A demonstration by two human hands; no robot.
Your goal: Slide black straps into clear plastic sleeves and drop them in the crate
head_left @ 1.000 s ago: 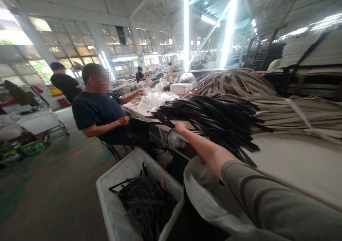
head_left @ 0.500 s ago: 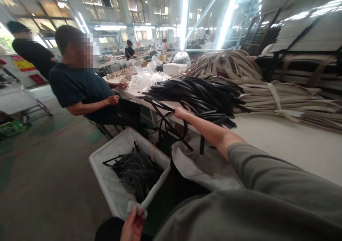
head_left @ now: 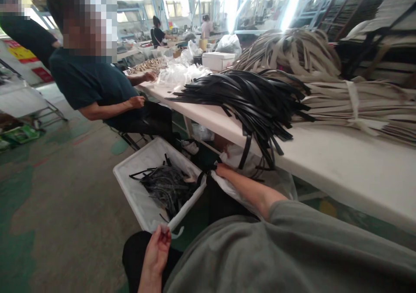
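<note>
My right hand [head_left: 222,171] is closed beside the right corner of a white plastic crate [head_left: 130,197]. Dark strap ends show at its fingers and at the crate's rim; the rest is hidden. A tangle of black straps [head_left: 169,184] lies inside the crate. Low in front of me, my left hand [head_left: 160,243] pinches a small whitish scrap [head_left: 162,228] at the crate's near edge. Up on the table, a big pile of black straps [head_left: 253,98] spreads out, several ends hanging over the edge above my right arm.
A pale table [head_left: 344,167] runs along the right. Bundled beige straps [head_left: 328,98], a white box [head_left: 218,61] and clear plastic bags [head_left: 182,74] lie on it. A co-worker [head_left: 94,85] sits beyond the crate. A whitish sack [head_left: 240,158] is under the table edge.
My right hand has come down from the table edge, with the black straps, to the crate's corner. My left hand still pinches the scrap. The view has tilted down.
</note>
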